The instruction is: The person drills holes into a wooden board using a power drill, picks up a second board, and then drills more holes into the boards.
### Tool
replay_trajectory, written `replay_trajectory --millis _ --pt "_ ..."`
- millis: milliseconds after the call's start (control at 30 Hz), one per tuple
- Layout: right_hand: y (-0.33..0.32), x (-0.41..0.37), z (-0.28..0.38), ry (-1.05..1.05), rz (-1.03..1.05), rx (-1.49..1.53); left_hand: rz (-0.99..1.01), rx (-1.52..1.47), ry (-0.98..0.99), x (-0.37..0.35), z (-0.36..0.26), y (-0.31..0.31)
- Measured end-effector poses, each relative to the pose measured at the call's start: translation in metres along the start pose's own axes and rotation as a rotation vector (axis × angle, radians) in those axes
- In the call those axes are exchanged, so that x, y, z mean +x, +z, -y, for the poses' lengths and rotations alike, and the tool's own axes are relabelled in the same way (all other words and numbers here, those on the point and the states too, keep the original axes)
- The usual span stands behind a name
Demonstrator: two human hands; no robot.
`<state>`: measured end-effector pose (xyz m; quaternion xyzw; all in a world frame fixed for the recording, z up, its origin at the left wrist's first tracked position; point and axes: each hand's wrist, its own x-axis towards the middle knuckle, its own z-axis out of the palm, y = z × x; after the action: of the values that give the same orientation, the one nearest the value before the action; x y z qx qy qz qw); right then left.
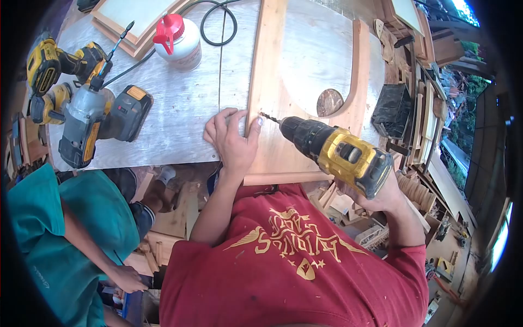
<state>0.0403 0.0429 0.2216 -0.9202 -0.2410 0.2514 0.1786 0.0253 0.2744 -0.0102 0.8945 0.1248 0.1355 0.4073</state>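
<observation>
Red shirt (294, 267), right fingers (353, 197) clasping yellow drill (348, 155), left fingers (220, 124) loosely spread, thumb (254, 131) touching wooden frame (266, 65) near bit (269, 117)

Daylight glares at far right — edges bow, corners go black.

Off-centre toward three o'clock, the right hand (376, 199) grips a yellow-and-black drill (348, 155) whose bit (271, 117) points toward nine to ten o'clock, its tip at a pale wooden frame (272, 144) just beside the thumb of the left hand (235, 140), which lies with fingers spread at the frame's edge. On the table (180, 117), power tools (84, 122) stand between nine and ten o'clock and a red-capped white bottle (185, 52) at eleven. A co-worker in green (98, 210) sits between eight and nine; a black box (391, 110) is at two.
</observation>
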Motion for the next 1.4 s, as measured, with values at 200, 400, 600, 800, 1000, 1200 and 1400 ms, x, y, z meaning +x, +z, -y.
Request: replay_trajectory --millis 200,400,600,800,1000,1200,1400 --pt "-0.010 0.014 0.013 -0.001 0.010 0.127 -0.031 -0.023 0.000 -0.002 0.003 0.002" --pt "-0.019 0.021 0.024 0.033 -0.002 0.264 -0.034 -0.031 0.012 -0.003 0.005 0.002" --pt "-0.024 0.030 0.026 0.023 0.030 0.250 -0.035 -0.039 0.014 -0.002 0.005 0.001" --pt "-0.036 0.044 0.032 -0.046 0.037 0.295 -0.012 -0.133 0.006 -0.005 0.005 -0.004" --pt "-0.044 0.061 0.044 0.086 0.159 0.275 0.033 -0.851 0.431 0.021 -0.078 -0.078" --pt "-0.054 0.073 0.049 0.022 0.214 0.254 -0.093 -0.959 0.473 0.052 -0.157 -0.069" --pt "-0.058 0.089 0.048 0.027 0.251 0.232 -0.159 -1.033 0.415 0.061 -0.157 -0.068"
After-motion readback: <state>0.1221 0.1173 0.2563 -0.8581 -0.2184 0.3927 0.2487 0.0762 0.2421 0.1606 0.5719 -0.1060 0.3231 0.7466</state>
